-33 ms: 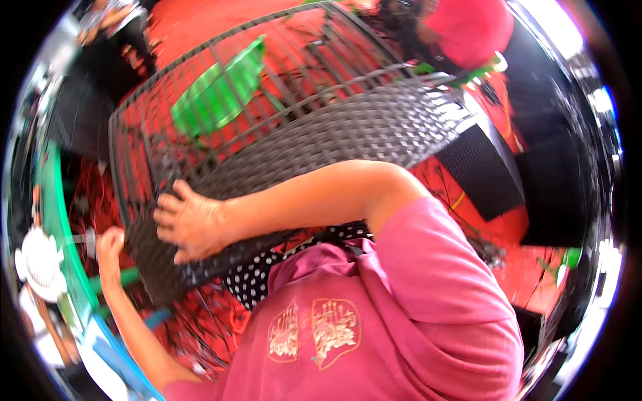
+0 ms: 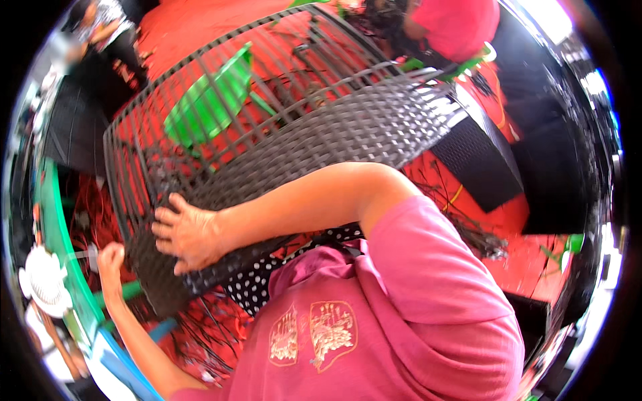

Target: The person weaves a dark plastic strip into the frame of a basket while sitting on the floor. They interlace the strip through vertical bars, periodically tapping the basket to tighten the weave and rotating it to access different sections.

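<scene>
A dark brown woven rattan piece (image 2: 321, 134) lies across in front of me, its near band closely woven and its far part bare bars (image 2: 281, 73). My right hand (image 2: 190, 234) rests flat on the weave near its left end, fingers spread. Beyond that end, my left hand (image 2: 111, 262) is raised in a closed fist, apart from the weave. A thin pale line shows beside the fist, but whatever the fingers hold is hidden. Polka-dot cloth (image 2: 251, 284) shows under the near edge.
Through the bars a green plastic chair (image 2: 210, 100) shows on the red floor. A white fan (image 2: 45, 281) stands at the left beside a green panel (image 2: 63, 227). Dark strands (image 2: 471, 234) lie at right. Far right, a person in pink (image 2: 458, 27); far left, another person (image 2: 103, 27).
The whole view has shifted slightly, moving the far part of the rattan piece left. My right hand stays flat on the weave and my left hand stays closed.
</scene>
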The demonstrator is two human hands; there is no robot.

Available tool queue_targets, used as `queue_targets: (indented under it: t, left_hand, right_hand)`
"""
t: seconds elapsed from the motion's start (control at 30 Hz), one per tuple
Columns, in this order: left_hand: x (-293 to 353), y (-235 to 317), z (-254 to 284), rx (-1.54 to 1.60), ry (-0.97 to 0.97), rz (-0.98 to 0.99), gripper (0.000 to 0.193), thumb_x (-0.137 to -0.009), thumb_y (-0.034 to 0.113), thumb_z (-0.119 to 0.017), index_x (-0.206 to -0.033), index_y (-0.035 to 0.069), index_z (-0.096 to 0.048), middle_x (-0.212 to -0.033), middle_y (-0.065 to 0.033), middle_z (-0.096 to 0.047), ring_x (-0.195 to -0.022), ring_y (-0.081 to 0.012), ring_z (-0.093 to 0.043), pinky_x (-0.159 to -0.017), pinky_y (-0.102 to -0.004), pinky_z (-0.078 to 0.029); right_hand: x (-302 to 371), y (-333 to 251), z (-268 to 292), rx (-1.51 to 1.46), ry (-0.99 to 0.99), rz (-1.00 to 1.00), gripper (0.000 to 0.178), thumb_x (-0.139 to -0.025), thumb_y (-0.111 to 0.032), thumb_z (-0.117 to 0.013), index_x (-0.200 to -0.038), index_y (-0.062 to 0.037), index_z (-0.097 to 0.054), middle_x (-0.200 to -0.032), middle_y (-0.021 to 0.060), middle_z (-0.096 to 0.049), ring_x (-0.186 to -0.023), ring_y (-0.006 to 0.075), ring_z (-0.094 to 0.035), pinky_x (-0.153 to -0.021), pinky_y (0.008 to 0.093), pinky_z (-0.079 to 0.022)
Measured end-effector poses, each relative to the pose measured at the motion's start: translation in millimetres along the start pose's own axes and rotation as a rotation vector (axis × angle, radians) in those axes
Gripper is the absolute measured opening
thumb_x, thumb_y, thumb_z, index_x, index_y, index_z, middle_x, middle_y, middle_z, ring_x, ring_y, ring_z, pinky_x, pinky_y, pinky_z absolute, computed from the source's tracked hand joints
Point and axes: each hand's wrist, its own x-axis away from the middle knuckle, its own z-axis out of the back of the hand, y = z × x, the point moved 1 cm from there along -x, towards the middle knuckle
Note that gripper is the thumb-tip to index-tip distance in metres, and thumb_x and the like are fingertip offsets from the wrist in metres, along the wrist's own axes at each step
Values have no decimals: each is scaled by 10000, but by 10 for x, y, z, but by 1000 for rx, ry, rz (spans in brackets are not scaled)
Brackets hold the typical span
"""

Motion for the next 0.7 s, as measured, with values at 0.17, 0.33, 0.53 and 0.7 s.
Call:
queue_targets:
  t: [0.17, 0.33, 0.53, 0.7]
  left_hand:
    - [270, -1085, 308, -335, 252, 29, 166, -795, 85, -525, -695, -48, -518, -618, -81, -494, -625, -145, -470, -593, -332, -395]
    - [1033, -1974, 331, -786, 377, 478, 210, -748, 97, -464, -687, -54, -596, -730, -240, -608, -686, -406, -568, -634, -489, -431]
    - [1456, -1927, 319, -777, 336, 748, 308, -804, 119, -551, -1060, -51, -566, -1010, -264, -592, -933, -409, -568, -812, -465, -445]
    - [1160, -1902, 241, -473, 499, 289, 405, -871, 153, -576, -1213, -44, -486, -1190, -215, -534, -1099, -342, -503, -919, -388, -401]
  right_hand:
    - [19, -17, -56, -75, -85, 16, 620, -836, -517, -487, -1240, -46, -499, -1333, 180, -407, -1264, 382, -305, -995, 607, -204]
    - [18, -14, -25, -81, -153, -12, 602, -857, -515, -460, -1264, -72, -489, -1371, 175, -369, -1301, 377, -257, -1003, 650, -157]
    - [-16, -25, -62, -94, -164, 5, 595, -858, -517, -462, -1262, -80, -493, -1355, 164, -382, -1291, 378, -261, -1005, 661, -145]
    - [11, 6, 46, -80, -146, -18, 584, -848, -518, -484, -1247, -92, -505, -1328, 156, -403, -1268, 371, -294, -993, 635, -199]
